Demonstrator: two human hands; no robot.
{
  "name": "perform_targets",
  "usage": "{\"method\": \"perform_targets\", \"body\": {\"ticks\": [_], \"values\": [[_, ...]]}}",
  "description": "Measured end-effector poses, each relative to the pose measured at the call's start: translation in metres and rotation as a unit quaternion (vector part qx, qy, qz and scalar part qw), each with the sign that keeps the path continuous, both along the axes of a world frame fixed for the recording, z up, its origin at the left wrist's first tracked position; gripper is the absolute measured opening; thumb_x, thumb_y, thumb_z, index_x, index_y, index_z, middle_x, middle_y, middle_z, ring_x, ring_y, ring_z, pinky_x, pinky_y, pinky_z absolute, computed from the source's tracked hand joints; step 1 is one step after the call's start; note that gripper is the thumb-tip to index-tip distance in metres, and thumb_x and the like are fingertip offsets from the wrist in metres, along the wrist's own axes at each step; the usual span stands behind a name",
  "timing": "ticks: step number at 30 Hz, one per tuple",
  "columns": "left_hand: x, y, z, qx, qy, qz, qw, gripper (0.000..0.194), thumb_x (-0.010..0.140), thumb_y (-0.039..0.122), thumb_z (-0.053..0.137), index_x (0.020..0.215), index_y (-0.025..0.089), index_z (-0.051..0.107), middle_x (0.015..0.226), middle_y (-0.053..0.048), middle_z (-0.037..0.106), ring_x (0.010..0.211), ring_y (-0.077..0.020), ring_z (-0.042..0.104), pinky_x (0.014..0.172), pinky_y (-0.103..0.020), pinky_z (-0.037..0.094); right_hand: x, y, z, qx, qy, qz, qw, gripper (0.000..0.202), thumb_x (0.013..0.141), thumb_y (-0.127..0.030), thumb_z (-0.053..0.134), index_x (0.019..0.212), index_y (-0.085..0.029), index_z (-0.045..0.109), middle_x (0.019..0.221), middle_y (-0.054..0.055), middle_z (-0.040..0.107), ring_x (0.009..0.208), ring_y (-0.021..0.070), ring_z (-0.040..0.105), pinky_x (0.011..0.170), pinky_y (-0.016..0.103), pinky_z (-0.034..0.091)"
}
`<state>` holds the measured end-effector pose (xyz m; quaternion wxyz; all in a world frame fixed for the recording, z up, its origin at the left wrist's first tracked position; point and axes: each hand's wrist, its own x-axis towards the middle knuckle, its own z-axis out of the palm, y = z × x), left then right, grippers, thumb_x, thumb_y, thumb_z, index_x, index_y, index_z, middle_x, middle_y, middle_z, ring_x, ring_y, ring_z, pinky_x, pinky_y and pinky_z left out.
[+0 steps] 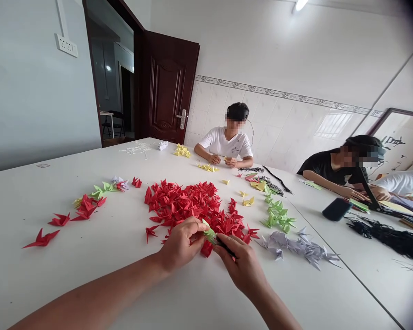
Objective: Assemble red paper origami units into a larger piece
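Low over the front of a heap of red paper cranes (184, 201), my left hand (181, 240) pinches a light green paper crane (209, 233). My right hand (239, 261) is closed around a slim dark tool (227, 246), whose tip meets the green crane; its exact kind is mostly hidden by my fingers. A single red crane (206, 248) lies just beneath my hands. To the right of the heap are a row of green cranes (277, 213) and a row of pale lilac cranes (296, 245).
At the left, a string-like line of mixed cranes (89, 206) curves over the white table (124, 293). Yellow cranes (248, 201) lie beyond the heap. A person in white (230, 142) and a person in black (330, 169) sit across. Black cords (392, 238) and a dark phone-like object (336, 209) are at right.
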<state>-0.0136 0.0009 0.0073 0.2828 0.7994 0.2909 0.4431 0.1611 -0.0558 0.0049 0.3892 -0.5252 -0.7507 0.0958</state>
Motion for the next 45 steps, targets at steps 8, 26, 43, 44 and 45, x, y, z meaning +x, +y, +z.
{"method": "perform_targets", "body": {"ticks": [8, 26, 43, 44, 45], "values": [[0.001, -0.002, 0.001, -0.011, -0.017, -0.018, 1.000, 0.013, 0.079, 0.017, 0.054, 0.088, 0.018, 0.063, 0.086, -0.005, 0.061, 0.080, -0.0142, 0.060, 0.072, -0.025, 0.052, -0.002, -0.001, 0.004, -0.012, -0.034, -0.018, 0.999, 0.022, 0.088, -0.030, 0.042, 0.079, -0.020, 0.060, 0.065, 0.001, 0.058, 0.060, 0.0136, 0.052, 0.054, 0.021, 0.039], [0.003, -0.003, 0.001, -0.014, -0.019, -0.017, 1.000, 0.012, 0.077, 0.015, 0.055, 0.085, 0.015, 0.065, 0.085, -0.006, 0.062, 0.078, -0.0142, 0.061, 0.070, -0.024, 0.054, 0.000, 0.000, 0.007, -0.028, -0.053, -0.040, 0.997, 0.025, 0.088, -0.031, 0.042, 0.081, -0.019, 0.063, 0.064, 0.001, 0.055, 0.057, 0.0121, 0.049, 0.053, 0.020, 0.034], [-0.001, -0.003, 0.009, -0.026, 0.035, -0.022, 0.999, 0.016, 0.084, 0.026, 0.049, 0.083, 0.017, 0.062, 0.079, -0.003, 0.059, 0.075, -0.0132, 0.056, 0.069, -0.023, 0.048, 0.001, -0.004, 0.010, 0.007, 0.062, -0.008, 0.998, 0.034, 0.078, -0.029, 0.059, 0.110, -0.017, 0.059, 0.090, 0.007, 0.065, 0.074, 0.0151, 0.061, 0.068, 0.026, 0.051], [-0.001, -0.004, 0.009, -0.027, 0.038, -0.023, 0.999, 0.016, 0.084, 0.027, 0.049, 0.082, 0.018, 0.062, 0.079, -0.002, 0.059, 0.075, -0.0129, 0.056, 0.069, -0.023, 0.047, 0.001, -0.004, 0.010, 0.017, 0.064, -0.004, 0.998, 0.035, 0.078, -0.026, 0.058, 0.112, -0.018, 0.058, 0.089, 0.006, 0.065, 0.073, 0.0145, 0.061, 0.067, 0.026, 0.051], [-0.001, -0.005, 0.009, -0.028, 0.040, -0.025, 0.999, 0.016, 0.084, 0.027, 0.048, 0.082, 0.018, 0.062, 0.079, -0.002, 0.059, 0.074, -0.0127, 0.056, 0.069, -0.022, 0.047, 0.001, -0.004, 0.010, 0.026, 0.061, -0.001, 0.998, 0.036, 0.077, -0.023, 0.057, 0.112, -0.018, 0.058, 0.088, 0.006, 0.064, 0.071, 0.0138, 0.060, 0.066, 0.025, 0.051]]}}
